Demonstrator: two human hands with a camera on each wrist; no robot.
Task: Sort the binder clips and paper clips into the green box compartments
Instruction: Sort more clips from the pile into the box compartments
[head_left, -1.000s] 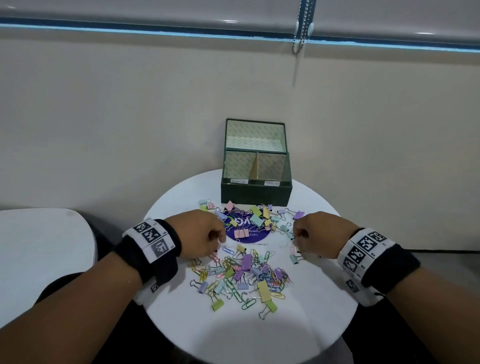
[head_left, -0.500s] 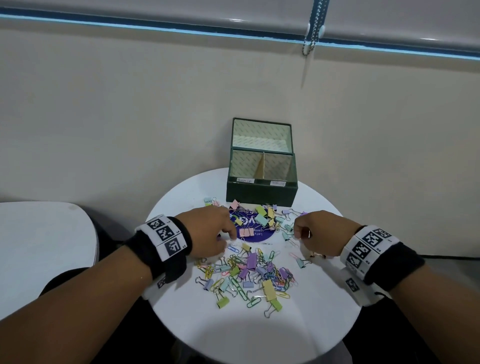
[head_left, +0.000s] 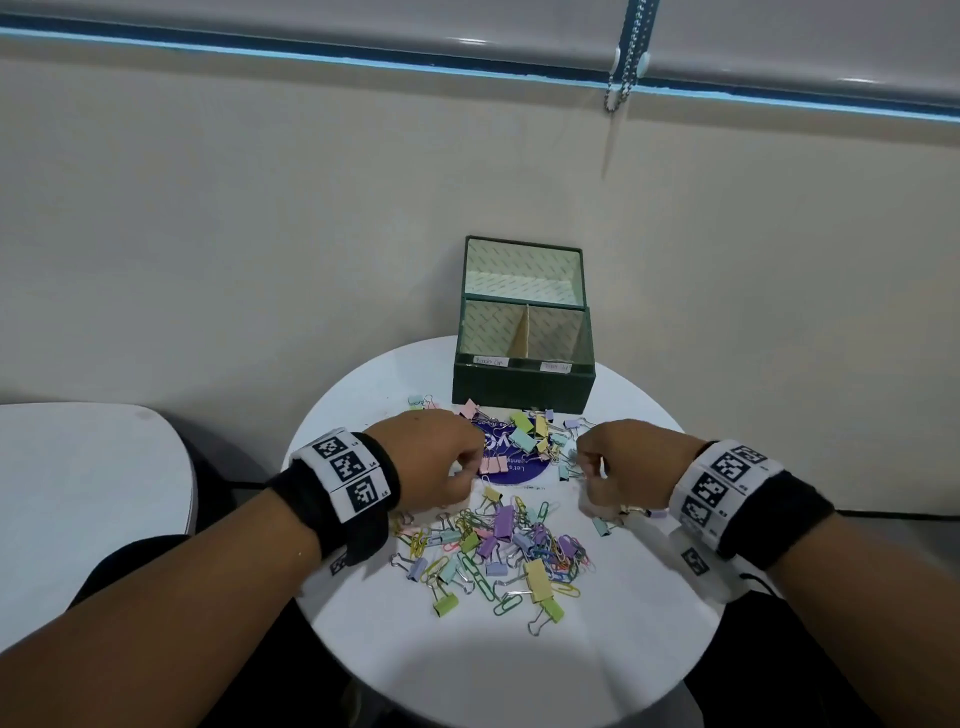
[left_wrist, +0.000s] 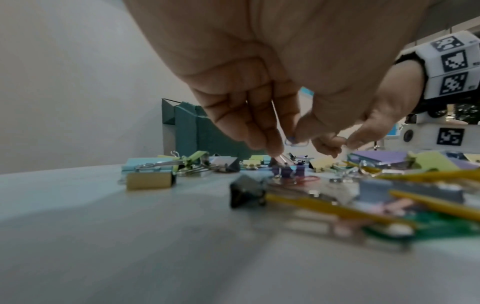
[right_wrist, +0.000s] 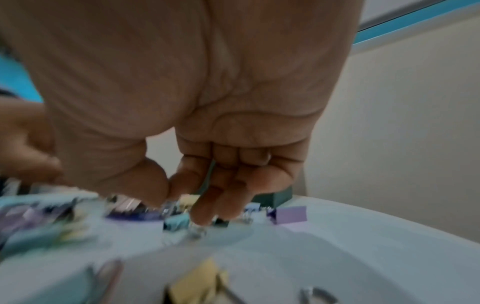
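Looking down on a round white counter (head_left: 519, 675) carrying, nearest, a loose heap of pastel metal binder clips and coloured wire paper clips (head_left: 498, 551), many overlapping and hooking into one another.

Hovering over the far edge of that heap, left hand (head_left: 431, 462) with fingers curled downward, thumb and forefinger pinching what appears to be a small pale blue wire paper clip (left_wrist: 296, 143) just above the counter. Reaching down opposite, right hand (head_left: 634, 467) with fingertips among teal and lilac binder clips; being too blurred in the wrist view to tell whether anything is pinched.

Lying between the hands, more clips scattered over a round purple sticker (head_left: 511, 467).

Standing beyond, against the wall, an open dark green lidded box (head_left: 523, 384) with one divider and two labelled compartments, both apparently holding nothing yet.

Handling, as judged: both kinds being light and stiff; paper clips lying flat and sliding on the smooth top, so best pinching one looped end; binder clips best taking by the folded body or a wire handle, while expecting tangled neighbours to come along.
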